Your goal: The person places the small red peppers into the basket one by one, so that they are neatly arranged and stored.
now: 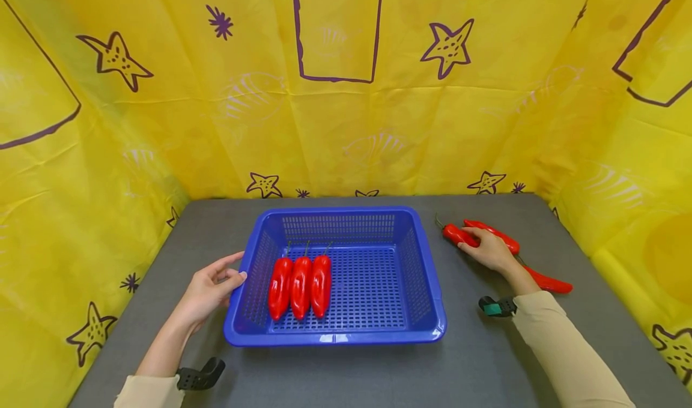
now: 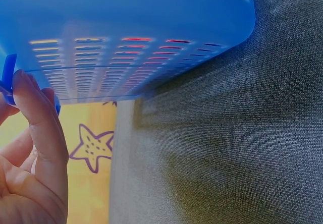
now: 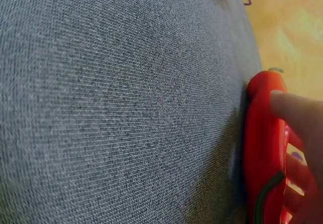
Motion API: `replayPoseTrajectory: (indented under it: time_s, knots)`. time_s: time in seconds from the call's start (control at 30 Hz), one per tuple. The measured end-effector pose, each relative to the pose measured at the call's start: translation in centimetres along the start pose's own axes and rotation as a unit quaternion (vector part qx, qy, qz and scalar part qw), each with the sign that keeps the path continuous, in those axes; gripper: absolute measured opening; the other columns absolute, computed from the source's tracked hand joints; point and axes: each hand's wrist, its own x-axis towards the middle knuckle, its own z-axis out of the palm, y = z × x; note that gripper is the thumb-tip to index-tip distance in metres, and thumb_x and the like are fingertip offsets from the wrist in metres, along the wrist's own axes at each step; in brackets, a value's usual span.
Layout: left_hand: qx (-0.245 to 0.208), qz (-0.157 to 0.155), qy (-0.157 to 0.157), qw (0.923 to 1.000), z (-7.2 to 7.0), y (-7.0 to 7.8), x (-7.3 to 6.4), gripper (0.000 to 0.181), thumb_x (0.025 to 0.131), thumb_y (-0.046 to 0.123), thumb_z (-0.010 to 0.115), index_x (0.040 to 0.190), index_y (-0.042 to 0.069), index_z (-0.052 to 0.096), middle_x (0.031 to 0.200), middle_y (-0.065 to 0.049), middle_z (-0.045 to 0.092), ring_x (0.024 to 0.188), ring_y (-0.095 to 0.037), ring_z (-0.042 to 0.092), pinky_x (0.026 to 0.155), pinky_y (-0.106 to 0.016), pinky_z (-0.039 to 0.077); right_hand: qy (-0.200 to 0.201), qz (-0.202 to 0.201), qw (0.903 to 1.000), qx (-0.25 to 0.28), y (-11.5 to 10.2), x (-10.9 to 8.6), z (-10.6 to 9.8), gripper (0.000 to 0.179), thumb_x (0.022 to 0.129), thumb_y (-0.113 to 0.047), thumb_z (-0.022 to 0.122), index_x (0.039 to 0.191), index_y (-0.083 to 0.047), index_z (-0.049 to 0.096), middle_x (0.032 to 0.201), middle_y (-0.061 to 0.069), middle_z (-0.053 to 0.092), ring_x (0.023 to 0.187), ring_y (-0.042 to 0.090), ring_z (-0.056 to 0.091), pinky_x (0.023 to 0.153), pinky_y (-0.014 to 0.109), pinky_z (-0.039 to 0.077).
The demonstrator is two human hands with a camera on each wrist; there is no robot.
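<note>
A blue plastic basket [image 1: 346, 337] with slotted sides stands on the grey table. Three red chili peppers [image 1: 301, 288] lie side by side at its left, stems toward the far side. My left hand [image 1: 208, 291] holds the basket's left rim between thumb and fingers; the left wrist view shows the fingers [image 2: 38, 108] at that rim. To the right of the basket, my right hand [image 1: 489, 250] grips a red chili pepper [image 1: 456, 235] lying on the table, its thumb on the near side in the right wrist view. Part of this pepper is hidden by the fingers.
Just beyond the right hand lies another red chili pepper [image 1: 500, 235], and a further one [image 1: 548, 282] is by the right forearm. Yellow cloth [image 1: 335, 137] printed with starfish hangs behind the table and on both sides.
</note>
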Motion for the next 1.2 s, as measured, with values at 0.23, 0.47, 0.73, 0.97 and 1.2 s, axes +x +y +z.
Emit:
replayPoseTrajectory:
  time_s: [0.23,0.47,0.73,0.97,1.2]
  knots:
    - [0.001,-0.003,-0.001,1.0,0.0,-0.1,0.0,0.064,0.086,0.034,0.063,0.141,0.013,0.036,0.093,-0.012,0.061,0.072,-0.02,0.061,0.064,-0.035,0.054,0.002,-0.006,0.9999,-0.009,0.3,0.2,0.3,0.045,0.086,-0.023,0.062,0.121,0.004,0.055,0.118,0.028,0.056,0.102,0.042,0.054,0.088,0.054,0.04]
    - [-0.002,-0.001,-0.001,1.0,0.0,-0.1,0.1,0.064,0.086,0.033,0.064,0.14,0.013,0.037,0.093,-0.013,0.061,0.071,-0.021,0.062,0.063,-0.035,0.054,0.009,-0.001,1.0,0.0,0.1,0.6,0.1,0.047,0.086,-0.025,0.062,0.123,0.001,0.054,0.119,0.027,0.055,0.102,0.041,0.054,0.086,0.054,0.04]
    - [0.001,-0.006,-0.003,1.0,-0.1,0.0,0.1,0.064,0.086,0.034,0.063,0.141,0.013,0.036,0.094,-0.013,0.061,0.074,-0.021,0.063,0.066,-0.036,0.055,0.025,0.004,0.9996,0.012,-0.9,1.1,-0.3,0.045,0.086,-0.027,0.063,0.123,-0.002,0.055,0.114,0.023,0.059,0.094,0.036,0.055,0.079,0.046,0.042]
    - [-0.002,-0.004,-0.003,1.0,0.0,0.0,0.1,0.064,0.086,0.033,0.063,0.14,0.013,0.037,0.093,-0.012,0.061,0.072,-0.02,0.062,0.065,-0.035,0.054,0.035,-0.005,0.9992,0.019,-1.8,1.3,-1.0,0.045,0.086,-0.026,0.064,0.123,-0.002,0.055,0.115,0.024,0.058,0.094,0.037,0.054,0.079,0.048,0.042]
    - [-0.001,-0.002,-0.001,1.0,-0.1,-0.1,0.1,0.064,0.086,0.034,0.063,0.14,0.013,0.036,0.094,-0.013,0.061,0.073,-0.02,0.062,0.065,-0.033,0.055,0.048,-0.004,0.9986,0.021,-2.5,1.5,-1.8,0.044,0.085,-0.023,0.065,0.123,-0.002,0.054,0.113,0.024,0.058,0.093,0.037,0.055,0.08,0.05,0.043]
